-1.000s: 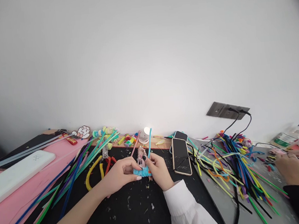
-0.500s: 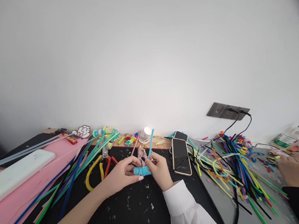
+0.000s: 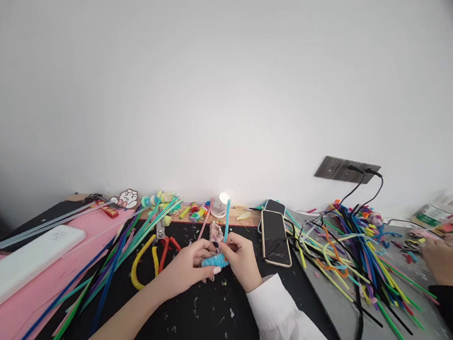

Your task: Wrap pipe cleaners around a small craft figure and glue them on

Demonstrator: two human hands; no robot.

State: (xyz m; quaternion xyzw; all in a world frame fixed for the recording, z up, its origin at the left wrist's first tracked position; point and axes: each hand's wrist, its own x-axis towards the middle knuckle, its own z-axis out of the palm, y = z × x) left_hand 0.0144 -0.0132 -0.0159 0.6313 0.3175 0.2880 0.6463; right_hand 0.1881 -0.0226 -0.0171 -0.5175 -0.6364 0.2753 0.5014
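Observation:
My left hand (image 3: 183, 267) and my right hand (image 3: 241, 259) meet over the black mat (image 3: 193, 323), both pinched on a small blue coil of pipe cleaner (image 3: 215, 260). A pinkish piece (image 3: 215, 230) rises from the coil between my fingers. The free end of the blue pipe cleaner (image 3: 226, 221) sticks up and away from my right hand. A pink pipe cleaner (image 3: 204, 224) lies just behind the hands.
Long pipe cleaners (image 3: 118, 250) fan out at the left beside yellow and red pliers (image 3: 154, 252). A white case (image 3: 23, 262) lies on pink sheets. Two phones (image 3: 274, 229) sit right of my hands. A tangle of pipe cleaners (image 3: 358, 248) and another person's hands (image 3: 447, 261) are at the right.
My hands have stayed on the blue coil and drawn slightly closer together, the fingers turning it a little. The other person's hands at the right shifted slightly.

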